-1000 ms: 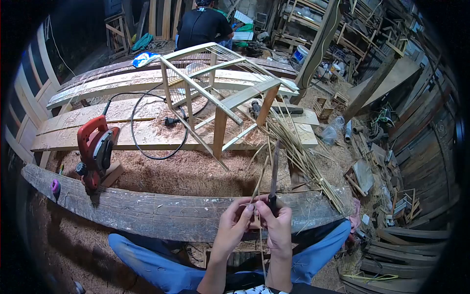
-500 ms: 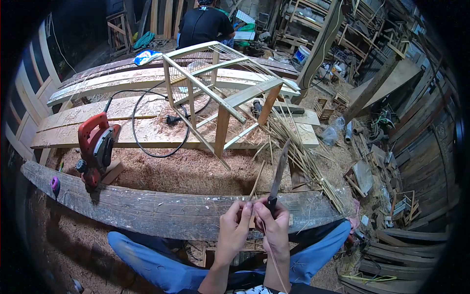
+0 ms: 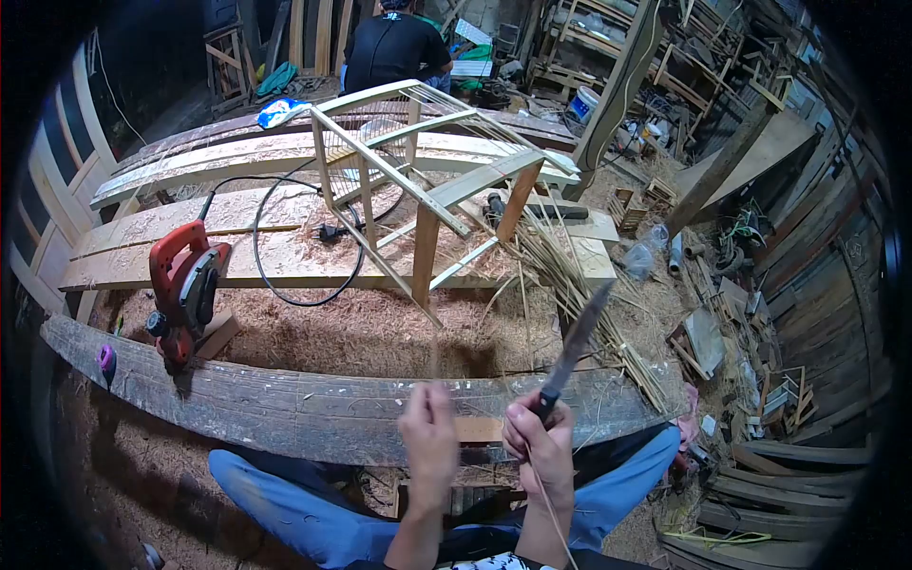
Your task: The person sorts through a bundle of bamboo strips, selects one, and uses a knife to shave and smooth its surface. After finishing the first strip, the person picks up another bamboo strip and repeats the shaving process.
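Note:
My right hand (image 3: 540,445) is closed around the black handle of a knife (image 3: 580,334), its blade pointing up and to the right. A thin strip (image 3: 551,503) also runs down from that hand towards my lap. To its left, my left hand (image 3: 429,437) is smeared by motion, fingers closed. A faint, blurred bamboo stick (image 3: 435,359) rises from them. Both hands are above the near edge of a worn wooden plank (image 3: 285,407), apart from each other. Beyond the knife lies a bundle of thin bamboo sticks (image 3: 560,275).
A slatted wooden frame (image 3: 439,204) stands tilted on shaving-covered boards (image 3: 123,233). A red power planer (image 3: 182,285) with a black cable sits at left, near a purple-topped object (image 3: 106,359). A person (image 3: 394,52) sits at the back, turned away. Scrap wood (image 3: 788,494) lies right.
My hands have parted: the left has moved left with the stick, the right slightly right and down. The knife has swung right and tilts more.

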The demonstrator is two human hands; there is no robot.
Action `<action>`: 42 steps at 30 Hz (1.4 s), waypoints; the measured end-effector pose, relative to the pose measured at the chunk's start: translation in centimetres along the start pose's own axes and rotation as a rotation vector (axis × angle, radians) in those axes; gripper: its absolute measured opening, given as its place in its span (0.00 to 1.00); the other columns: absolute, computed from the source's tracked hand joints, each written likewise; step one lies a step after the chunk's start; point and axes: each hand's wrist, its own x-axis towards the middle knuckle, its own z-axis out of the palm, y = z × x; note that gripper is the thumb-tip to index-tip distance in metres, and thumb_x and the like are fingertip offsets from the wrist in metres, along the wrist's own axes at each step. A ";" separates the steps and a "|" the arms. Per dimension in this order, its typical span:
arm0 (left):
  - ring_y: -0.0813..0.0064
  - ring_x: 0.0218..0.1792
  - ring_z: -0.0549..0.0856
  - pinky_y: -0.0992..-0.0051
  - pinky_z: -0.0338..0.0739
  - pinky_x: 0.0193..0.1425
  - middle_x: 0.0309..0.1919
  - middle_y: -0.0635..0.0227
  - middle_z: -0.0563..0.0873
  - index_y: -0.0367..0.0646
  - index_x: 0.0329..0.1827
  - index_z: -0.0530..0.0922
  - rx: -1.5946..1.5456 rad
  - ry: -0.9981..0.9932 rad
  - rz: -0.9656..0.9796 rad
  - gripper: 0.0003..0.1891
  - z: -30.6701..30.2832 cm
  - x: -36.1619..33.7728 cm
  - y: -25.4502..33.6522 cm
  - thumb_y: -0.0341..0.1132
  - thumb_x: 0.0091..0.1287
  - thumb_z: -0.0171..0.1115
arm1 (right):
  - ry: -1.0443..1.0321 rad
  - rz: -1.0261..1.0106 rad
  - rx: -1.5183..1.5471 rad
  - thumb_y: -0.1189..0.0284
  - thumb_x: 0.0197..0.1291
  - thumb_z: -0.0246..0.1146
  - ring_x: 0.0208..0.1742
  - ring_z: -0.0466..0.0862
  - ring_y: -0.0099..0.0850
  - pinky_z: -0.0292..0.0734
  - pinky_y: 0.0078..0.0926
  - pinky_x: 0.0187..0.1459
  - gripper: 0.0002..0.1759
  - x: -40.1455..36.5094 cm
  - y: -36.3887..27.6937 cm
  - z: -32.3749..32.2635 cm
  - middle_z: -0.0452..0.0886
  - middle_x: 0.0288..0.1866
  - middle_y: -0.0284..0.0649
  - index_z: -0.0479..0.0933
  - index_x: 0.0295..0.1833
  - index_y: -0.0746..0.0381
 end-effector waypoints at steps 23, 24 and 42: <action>0.89 0.14 0.61 0.83 0.52 0.17 0.18 0.75 0.69 0.47 0.54 0.72 -0.619 -0.444 -0.405 0.10 -1.6 0.2 3.5 0.42 0.84 0.49 | 0.469 -0.293 -0.424 0.71 0.66 0.73 0.41 0.81 0.19 0.76 0.18 0.45 0.15 2.6 1.9 -3.7 0.85 0.40 0.33 0.81 0.53 0.67; 0.89 0.15 0.62 0.83 0.53 0.18 0.19 0.74 0.70 0.47 0.55 0.73 -0.646 -0.448 -0.418 0.09 -1.5 0.2 3.3 0.41 0.84 0.49 | 0.470 -0.294 -0.422 0.71 0.66 0.73 0.41 0.81 0.19 0.76 0.18 0.45 0.15 2.6 1.9 -3.3 0.85 0.40 0.33 0.81 0.53 0.67; 0.87 0.18 0.69 0.84 0.58 0.19 0.25 0.68 0.78 0.46 0.52 0.65 -0.700 -0.614 -0.486 0.08 -0.4 -0.5 2.2 0.40 0.84 0.49 | 0.100 0.011 -0.278 0.71 0.67 0.72 0.28 0.82 0.17 0.76 0.16 0.31 0.09 1.0 0.9 -0.9 0.85 0.31 0.32 0.85 0.43 0.68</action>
